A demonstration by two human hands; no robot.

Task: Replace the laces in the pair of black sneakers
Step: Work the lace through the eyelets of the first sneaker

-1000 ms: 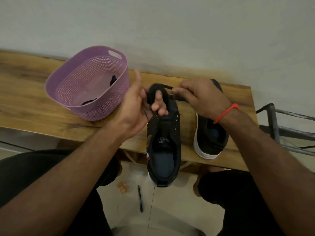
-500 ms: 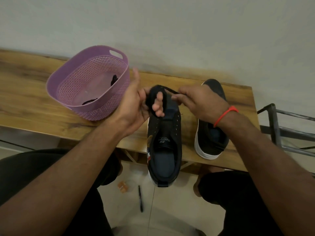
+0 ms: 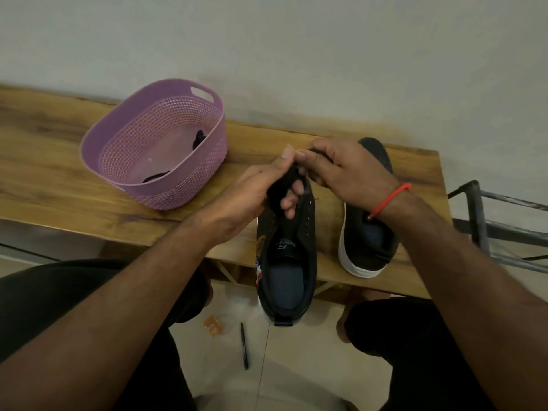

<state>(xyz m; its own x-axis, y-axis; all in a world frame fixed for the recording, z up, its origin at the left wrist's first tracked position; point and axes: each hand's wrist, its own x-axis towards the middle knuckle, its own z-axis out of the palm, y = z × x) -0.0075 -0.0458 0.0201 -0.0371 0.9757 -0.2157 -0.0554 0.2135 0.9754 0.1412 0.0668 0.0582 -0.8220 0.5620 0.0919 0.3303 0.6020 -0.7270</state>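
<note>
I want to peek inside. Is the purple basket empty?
Not empty. The purple basket stands upright on the wooden table, with dark lace-like pieces on its bottom.

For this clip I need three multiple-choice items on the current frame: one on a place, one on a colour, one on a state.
1. Where is the purple basket?
A. On the floor
B. On the wooden bench, left of the sneakers
C. Between the two sneakers

2. What colour is the band on the right wrist?
A. Red
B. Green
C. White

3. What state is the near sneaker in?
A. Fully laced
B. Lying upside down
C. Eyelets empty

Key: 1 B, it stands on the wooden bench to the left. 2 A, the wrist band is red. 3 C, the bare eyelets show, while both hands hold a bundled black lace above it.
</note>
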